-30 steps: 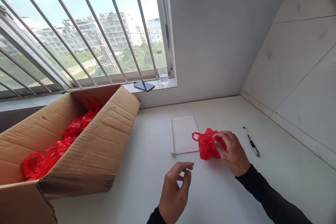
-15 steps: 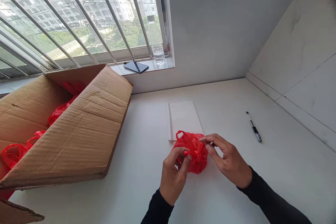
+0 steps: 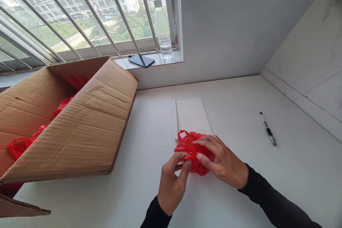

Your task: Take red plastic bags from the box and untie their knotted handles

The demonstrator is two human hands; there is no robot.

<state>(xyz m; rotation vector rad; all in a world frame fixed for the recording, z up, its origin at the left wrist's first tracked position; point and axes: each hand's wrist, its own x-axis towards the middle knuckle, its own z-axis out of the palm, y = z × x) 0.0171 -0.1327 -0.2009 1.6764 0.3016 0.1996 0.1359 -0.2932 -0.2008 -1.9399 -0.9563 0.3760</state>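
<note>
A bunched red plastic bag, knotted near its top with a loop handle standing up, lies on the white table in front of me. My left hand pinches a twisted end of it between thumb and forefinger. From the other side, my right hand has its thumb and fingers around the gathered knot, touching the plastic. What the bag contains is hidden. Just behind it lies a flat white notebook or folded sheet, whose near edge the bag covers.
A large open cardboard box with several red bags in it stands at the left. A pen lies on the table at the right. A phone and a water bottle are on the sill of the barred window.
My right hand has moved left over the bag, its thumb and fingers now around the knot. My left hand keeps its pinch. The camera view has shifted slightly.
</note>
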